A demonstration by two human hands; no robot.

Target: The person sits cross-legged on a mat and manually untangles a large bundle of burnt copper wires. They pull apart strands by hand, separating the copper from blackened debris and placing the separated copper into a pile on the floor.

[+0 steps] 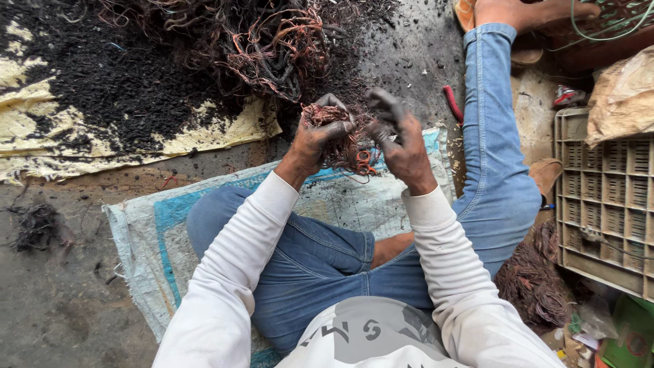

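Wire bundle (344, 140): tangled copper-brown strands w/ black soot, a few orange bits, loose ends hanging down. Held up betw. both hands, above the blue-and-white mat (146, 235) near its far edge. Left hand (320, 133) curled shut over the bundle's top-left; right hand (398, 140) grips its right side, fingers bent, blackened. Big wire heap (272, 48) lies on floor just beyond. Grey plastic crate (603, 204) at right, on its side; contents can't tell.
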